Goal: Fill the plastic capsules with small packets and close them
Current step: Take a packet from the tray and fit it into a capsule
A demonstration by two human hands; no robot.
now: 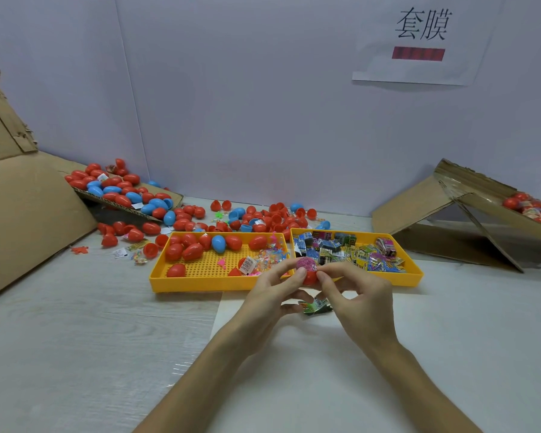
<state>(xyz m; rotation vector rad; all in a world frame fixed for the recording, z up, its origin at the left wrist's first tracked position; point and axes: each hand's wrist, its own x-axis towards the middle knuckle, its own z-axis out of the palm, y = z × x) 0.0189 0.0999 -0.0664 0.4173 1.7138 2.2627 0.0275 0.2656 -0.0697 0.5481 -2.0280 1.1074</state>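
Spread under everything: table (75, 323), with cardboard (28, 214) propped well left of the packet tray (413, 278) and more cardboard (434, 214) just behind and right of it.

Touching the packet tray's left wall: capsule tray (185, 284), holding closed red capsules, one blue, and some clear bagged trinkets. Behind the packet tray and off to its left: loose capsules (263, 217), many of them open halves.

Just in front of the packet tray's near-left corner, raised off the table: left hand (272, 295) and right hand (356, 298), meeting fingertip to fingertip. Left hand curled round the capsule (309, 278) from its left side; right thumb and forefinger pinching it from its right. Neither hand slack.

Only a red half, by the look of it, mouth up and tipped slightly toward the packet tray, long axis close to upright. Standing proud of that mouth: pink packet (306, 263), not yet seated. Tucked below the capsule, among the lower fingers: green packet (316, 307); cannot tell which hand keeps it.

Judged as mid-fill. Next, probably: press the pink packet straight down along the axis, right forefinger best placed since it sits above the rim. Then cap it, with a matching half likely nearest in the capsule tray, on the left hand's side. Risk: packet springing back and blocking the snap.
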